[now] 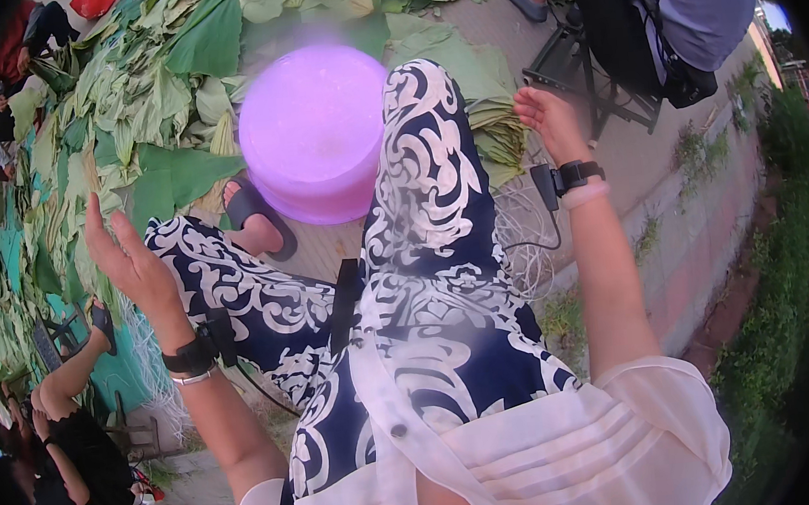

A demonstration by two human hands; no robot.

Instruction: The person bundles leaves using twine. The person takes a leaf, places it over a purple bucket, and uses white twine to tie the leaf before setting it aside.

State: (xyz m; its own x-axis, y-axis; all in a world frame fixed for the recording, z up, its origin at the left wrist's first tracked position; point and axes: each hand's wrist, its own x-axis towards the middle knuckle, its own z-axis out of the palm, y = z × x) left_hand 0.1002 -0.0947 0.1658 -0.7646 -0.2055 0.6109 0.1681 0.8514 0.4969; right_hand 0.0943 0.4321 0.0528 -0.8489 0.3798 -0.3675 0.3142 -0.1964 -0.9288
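Note:
My left hand (pixel 131 262) is raised over my left knee, its fingers stretched out and apart, with nothing in it. Beyond my right knee my right hand (pixel 549 117) is held up, fingers loosely extended, also holding nothing. A round purple plastic tub (pixel 316 116) stands on the ground just in front of my knees, between the two hands. Its pale top is washed out, so I cannot tell whether it is upturned. A stack of flattened green leaves (pixel 495 134) lies beside my right knee, near the right hand.
Large green leaves (pixel 136 98) are heaped at the left and far side. White string (pixel 524 242) lies tangled beside my right leg. A person in dark trousers (pixel 595 5) is at the far right by a folding stool (pixel 591 73). Other people sit along the left. A low wall (pixel 672 229) runs along the right.

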